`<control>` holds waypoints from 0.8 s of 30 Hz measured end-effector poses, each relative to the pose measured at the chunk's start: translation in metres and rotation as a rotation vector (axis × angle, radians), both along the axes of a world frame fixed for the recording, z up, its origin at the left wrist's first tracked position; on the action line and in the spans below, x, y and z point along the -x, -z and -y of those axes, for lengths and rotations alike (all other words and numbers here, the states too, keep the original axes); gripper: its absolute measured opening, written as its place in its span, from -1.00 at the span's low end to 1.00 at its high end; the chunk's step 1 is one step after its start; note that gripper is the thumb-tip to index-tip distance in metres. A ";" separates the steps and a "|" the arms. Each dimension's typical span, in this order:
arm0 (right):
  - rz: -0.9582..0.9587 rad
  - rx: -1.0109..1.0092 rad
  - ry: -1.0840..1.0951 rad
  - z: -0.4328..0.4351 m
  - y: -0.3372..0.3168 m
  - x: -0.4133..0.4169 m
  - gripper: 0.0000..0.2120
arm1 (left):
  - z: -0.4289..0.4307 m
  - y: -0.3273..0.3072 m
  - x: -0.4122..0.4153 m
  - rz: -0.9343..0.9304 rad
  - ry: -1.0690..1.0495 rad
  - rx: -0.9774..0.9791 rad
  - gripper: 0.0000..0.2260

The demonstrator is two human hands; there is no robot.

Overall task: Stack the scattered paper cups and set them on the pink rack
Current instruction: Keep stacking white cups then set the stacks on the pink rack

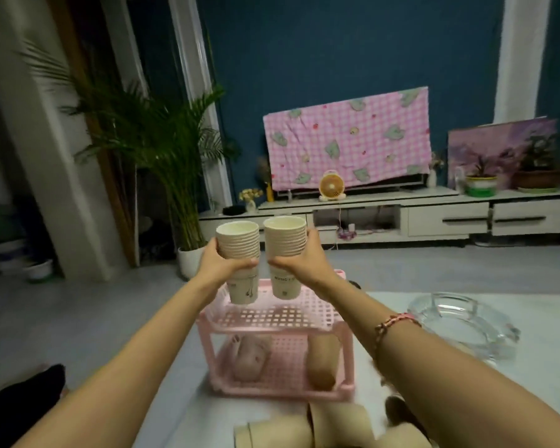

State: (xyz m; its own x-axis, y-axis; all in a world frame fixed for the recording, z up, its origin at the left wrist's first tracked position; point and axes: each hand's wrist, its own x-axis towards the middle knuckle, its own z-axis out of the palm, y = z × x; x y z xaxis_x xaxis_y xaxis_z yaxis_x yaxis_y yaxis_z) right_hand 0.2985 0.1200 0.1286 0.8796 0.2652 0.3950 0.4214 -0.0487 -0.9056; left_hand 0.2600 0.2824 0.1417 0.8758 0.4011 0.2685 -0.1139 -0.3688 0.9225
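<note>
Left hand (221,265) grips left cup stack (238,240), right hand (301,258) grips right cup stack (285,237), above pink rack (272,321); print unreadable.

The supporting surface was a pale white flat surface (550,344). A two-tier pink plastic lattice rack (282,321) stood upright on it, near the centre. A clear round glass ashtray (459,321) rested on the same surface, to the right of the rack and apart from it. Several brown paper cups (304,428) lay on their sides at the near edge of the view, in front of the rack and not touching it. On the rack's lower shelf, two brownish cup-shaped items (251,357) lay side by side, seen blurred through the lattice.
</note>
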 end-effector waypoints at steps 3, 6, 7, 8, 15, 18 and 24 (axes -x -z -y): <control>-0.045 0.026 -0.006 -0.030 0.024 -0.024 -0.25 | -0.025 0.024 -0.029 -0.018 0.033 0.016 -0.20; -0.096 0.024 -0.027 -0.048 0.043 -0.040 -0.20 | -0.042 0.041 -0.041 -0.027 0.069 0.016 -0.17; -0.104 0.026 -0.026 -0.051 0.047 -0.043 -0.18 | -0.046 0.044 -0.044 -0.020 0.070 0.023 -0.16; -0.107 0.026 -0.018 -0.055 0.050 -0.046 -0.18 | -0.047 0.046 -0.045 -0.013 0.068 0.034 -0.14; -0.190 0.147 0.065 -0.055 0.046 -0.028 -0.06 | -0.044 0.043 -0.039 -0.086 -0.003 -0.021 -0.07; -0.175 0.271 0.146 -0.040 0.041 -0.002 -0.11 | -0.038 0.042 -0.021 -0.133 -0.087 -0.087 -0.05; -0.001 0.310 0.228 -0.015 0.043 0.061 -0.49 | -0.021 0.036 0.034 0.034 -0.225 -0.183 -0.38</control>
